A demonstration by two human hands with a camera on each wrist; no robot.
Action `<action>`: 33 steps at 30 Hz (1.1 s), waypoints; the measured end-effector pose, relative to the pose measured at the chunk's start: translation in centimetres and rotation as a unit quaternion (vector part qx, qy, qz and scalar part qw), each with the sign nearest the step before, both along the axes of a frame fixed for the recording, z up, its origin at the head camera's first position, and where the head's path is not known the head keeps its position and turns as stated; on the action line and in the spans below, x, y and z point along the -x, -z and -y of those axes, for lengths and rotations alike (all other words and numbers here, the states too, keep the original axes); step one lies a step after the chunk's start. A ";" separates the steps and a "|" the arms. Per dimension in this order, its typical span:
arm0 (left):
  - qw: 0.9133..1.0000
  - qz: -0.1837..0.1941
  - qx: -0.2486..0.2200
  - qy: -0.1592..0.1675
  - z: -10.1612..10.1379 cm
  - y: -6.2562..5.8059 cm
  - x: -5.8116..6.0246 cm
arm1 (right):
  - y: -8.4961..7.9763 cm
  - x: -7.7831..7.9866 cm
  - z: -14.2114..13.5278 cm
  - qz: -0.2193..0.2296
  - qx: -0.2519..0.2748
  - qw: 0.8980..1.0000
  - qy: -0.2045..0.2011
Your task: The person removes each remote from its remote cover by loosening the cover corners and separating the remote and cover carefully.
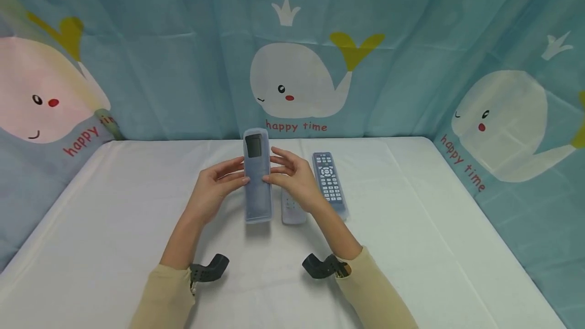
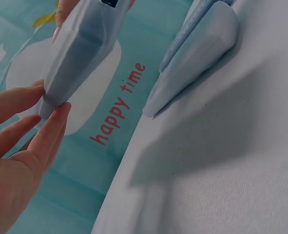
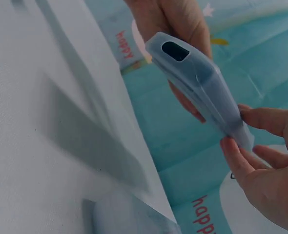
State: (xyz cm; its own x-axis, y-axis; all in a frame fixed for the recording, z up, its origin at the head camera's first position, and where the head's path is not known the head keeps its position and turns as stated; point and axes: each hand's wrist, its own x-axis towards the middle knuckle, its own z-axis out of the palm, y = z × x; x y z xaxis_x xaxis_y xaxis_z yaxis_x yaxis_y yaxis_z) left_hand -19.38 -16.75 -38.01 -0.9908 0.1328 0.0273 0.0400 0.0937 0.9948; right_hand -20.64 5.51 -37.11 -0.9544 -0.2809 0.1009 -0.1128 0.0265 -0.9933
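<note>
A remote control in a translucent bluish cover is held upright above the table, its dark display at the top. My left hand pinches its left edge between thumb and fingers. On the opposite edge my right hand pinches it the same way. The right wrist view shows the remote's end with a dark oval window, tilted in the air. Its cover also appears in the left wrist view, where the left fingertips touch the tapering end.
Behind my right hand lies a pale remote, partly hidden. To its right is a dark remote with white buttons, also in a clear cover. A white cloth covers the table. A teal whale-print curtain hangs along the back and sides.
</note>
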 end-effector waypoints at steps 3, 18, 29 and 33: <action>1.000 -0.007 0.006 -0.001 -0.1 0.1 0.0 | 0.0 0.1 0.0 -0.002 -0.006 1.000 0.003; 0.999 -0.002 0.032 0.019 -0.8 -0.8 -0.3 | 0.0 0.3 -0.3 -0.004 -0.009 1.000 0.019; 0.998 -0.025 0.055 0.014 -0.8 -0.9 -0.3 | -0.1 0.2 -0.2 -0.017 -0.006 1.000 0.018; 0.997 -0.029 0.068 0.010 -0.8 -0.8 -0.2 | -0.1 0.1 -0.2 -0.022 -0.005 1.000 0.016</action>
